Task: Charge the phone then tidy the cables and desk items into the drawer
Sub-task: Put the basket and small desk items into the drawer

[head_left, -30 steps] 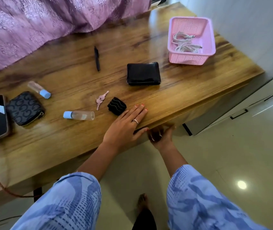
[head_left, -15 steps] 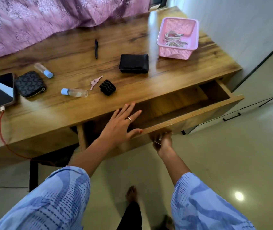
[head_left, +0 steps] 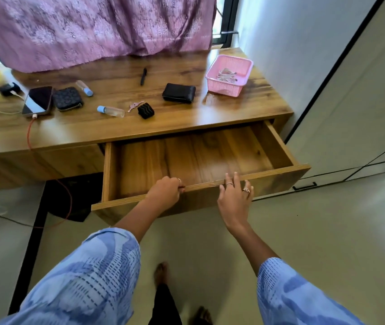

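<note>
Your left hand grips the open drawer's front edge; your right hand rests there, fingers spread. Behind the drawer on the table: phone charging, 2 bottles, pink basket of cables.

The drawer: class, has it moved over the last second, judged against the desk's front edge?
Yes. The drawer has slid out from under the desk toward the person; a second ago it was shut.

Drawer pulled out of the desk — left hand grips its front edge, right hand rests fingers there.
</note>
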Demonstrator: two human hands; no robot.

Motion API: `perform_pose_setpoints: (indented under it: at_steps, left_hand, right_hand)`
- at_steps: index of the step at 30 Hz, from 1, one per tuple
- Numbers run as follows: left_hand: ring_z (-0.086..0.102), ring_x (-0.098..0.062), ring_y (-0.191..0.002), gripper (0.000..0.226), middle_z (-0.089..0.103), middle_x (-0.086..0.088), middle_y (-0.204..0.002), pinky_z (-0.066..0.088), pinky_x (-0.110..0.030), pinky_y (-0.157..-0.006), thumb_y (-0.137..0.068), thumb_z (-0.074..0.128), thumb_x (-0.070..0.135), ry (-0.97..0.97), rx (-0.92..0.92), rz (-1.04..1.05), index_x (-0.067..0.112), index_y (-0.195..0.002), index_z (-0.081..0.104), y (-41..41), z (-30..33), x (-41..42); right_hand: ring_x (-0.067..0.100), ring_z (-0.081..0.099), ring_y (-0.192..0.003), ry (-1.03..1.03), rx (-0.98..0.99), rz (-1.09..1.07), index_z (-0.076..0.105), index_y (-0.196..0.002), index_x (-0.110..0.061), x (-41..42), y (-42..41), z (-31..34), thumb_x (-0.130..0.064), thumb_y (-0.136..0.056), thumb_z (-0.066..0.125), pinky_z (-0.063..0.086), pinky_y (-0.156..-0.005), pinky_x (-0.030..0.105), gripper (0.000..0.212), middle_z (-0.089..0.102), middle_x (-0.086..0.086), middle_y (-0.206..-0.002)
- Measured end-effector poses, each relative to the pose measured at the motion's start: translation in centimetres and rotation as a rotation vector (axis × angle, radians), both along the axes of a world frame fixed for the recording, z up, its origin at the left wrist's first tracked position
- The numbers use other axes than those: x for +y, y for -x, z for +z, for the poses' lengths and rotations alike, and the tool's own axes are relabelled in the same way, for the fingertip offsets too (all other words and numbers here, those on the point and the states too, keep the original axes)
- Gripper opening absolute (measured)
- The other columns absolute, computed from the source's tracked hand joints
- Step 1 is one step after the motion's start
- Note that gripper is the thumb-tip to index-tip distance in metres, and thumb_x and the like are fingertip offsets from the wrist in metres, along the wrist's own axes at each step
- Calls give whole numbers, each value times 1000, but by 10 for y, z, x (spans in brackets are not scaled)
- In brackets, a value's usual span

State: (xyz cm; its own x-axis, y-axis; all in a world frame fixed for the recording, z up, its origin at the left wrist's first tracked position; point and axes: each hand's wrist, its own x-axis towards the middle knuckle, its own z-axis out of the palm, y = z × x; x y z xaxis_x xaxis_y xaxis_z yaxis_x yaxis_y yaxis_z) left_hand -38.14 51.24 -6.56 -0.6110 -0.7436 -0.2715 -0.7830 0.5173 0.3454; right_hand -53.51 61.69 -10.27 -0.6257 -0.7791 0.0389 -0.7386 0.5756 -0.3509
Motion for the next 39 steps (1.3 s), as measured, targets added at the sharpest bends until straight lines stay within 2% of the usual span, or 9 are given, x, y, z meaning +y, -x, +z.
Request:
perform_pose_setpoints:
  at_steps: [4,7,10,14,18,21,28,33,39]
  left_hand:
    - [61,-13,-80,24,66,-3,-93,47,-23,-69,-93,56,27,-66,-47,-39,10,-108,66,-1,2,14]
    - [58,-11,-79,25,64,0,-89,42,-17,-64,-90,61,27,-136,-82,-102,9,-106,68,-3,6,20]
    - [61,-13,-82,21,64,1,-87,42,-18,-63,-87,65,29,-246,-113,-127,12,-98,68,-3,7,22]
    - [62,-14,-83,12,65,3,-85,46,-22,-64,-82,70,34,-408,-177,-115,24,-80,63,1,6,17]
    - [63,-12,-83,11,66,3,-86,49,-19,-62,-85,68,32,-572,-226,-118,22,-87,66,8,10,7]
    - [67,-13,-82,15,70,1,-89,53,-23,-68,-89,63,31,-643,-208,-120,18,-95,66,15,10,-10]
    - [52,-19,-121,52,55,-2,-134,48,-36,-97,-85,67,28,23,41,-59,19,-132,50,45,20,-91]
    - [49,-20,-126,54,50,-3,-138,45,-35,-100,-88,62,21,158,136,-82,18,-138,44,67,44,-137]
    - [52,-21,-121,54,52,-5,-135,47,-34,-95,-89,61,26,199,88,-71,17,-138,43,96,46,-173]
  right_hand:
    - [24,53,-114,-11,155,70,71,-97,-15,16,16,17,-35,-99,40,21,-109,44,37,69,4,-104]
    - [22,62,-78,-84,63,175,65,-74,-13,19,25,26,-37,-97,45,44,-85,36,39,64,3,-70]
    - [11,49,-53,-195,-34,246,53,-64,-15,18,29,30,-31,-95,51,35,-49,24,35,48,-3,-56]
    - [9,48,-52,-335,-72,284,49,-61,-19,9,32,32,-24,-92,56,32,-44,20,33,50,-3,-59]
    - [7,49,-57,-509,-229,346,49,-65,-18,-17,36,34,-24,-92,58,34,-48,20,28,53,-2,-67]
    - [9,52,-56,-431,-202,340,50,-64,-19,-48,40,34,-28,-92,57,37,-49,21,30,54,-2,-65]
    - [16,58,-75,-195,-172,269,65,-93,-17,-131,64,66,-39,-93,51,45,-65,31,25,61,-3,-81]
    - [17,60,-74,-60,-243,172,65,-86,-14,-180,92,79,-35,-92,53,52,-68,35,25,64,1,-81]
    - [28,58,-98,97,-350,-55,58,-113,-6,-222,141,88,-30,-91,53,46,-82,36,33,62,15,-113]
